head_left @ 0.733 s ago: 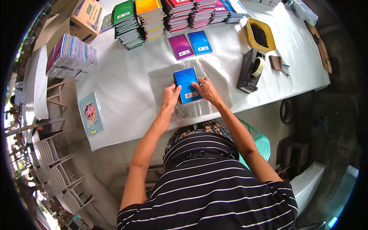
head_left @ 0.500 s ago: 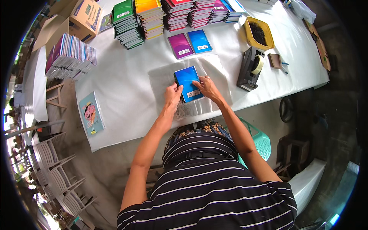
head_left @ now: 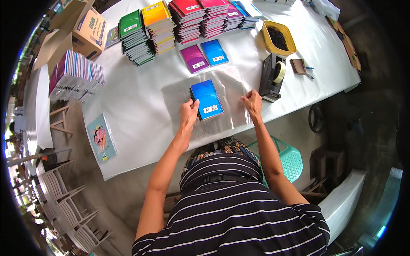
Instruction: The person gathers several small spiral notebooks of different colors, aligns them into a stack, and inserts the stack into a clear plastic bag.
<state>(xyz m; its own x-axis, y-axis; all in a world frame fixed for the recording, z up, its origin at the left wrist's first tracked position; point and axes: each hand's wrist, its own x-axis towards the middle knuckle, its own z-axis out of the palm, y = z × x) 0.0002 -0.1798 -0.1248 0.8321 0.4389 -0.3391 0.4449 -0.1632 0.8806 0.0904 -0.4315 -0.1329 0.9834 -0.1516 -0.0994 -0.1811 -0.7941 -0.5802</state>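
Observation:
A blue spiral notebook [head_left: 207,100] lies on a clear plastic sheet [head_left: 174,96] near the front edge of the table. My left hand [head_left: 188,113] grips its left edge, thumb on the cover and fingers at the side. To the right, my right hand [head_left: 253,102] is pinched at the right edge of the plastic sheet, apart from the notebook. A purple notebook [head_left: 194,59] and another blue notebook [head_left: 215,52] lie side by side just beyond the sheet.
Notebook stacks, green [head_left: 130,24], yellow [head_left: 156,15] and red [head_left: 186,8] among them, line the far side. At right are a black tape dispenser [head_left: 269,77] and a yellow tub [head_left: 291,45]. A wrapped notebook pile [head_left: 77,77], cardboard box [head_left: 89,32] and teal notebook [head_left: 102,138] are left.
My right hand has left the blue notebook's cover and moved right to the plastic sheet's edge. My left hand keeps its hold on the notebook.

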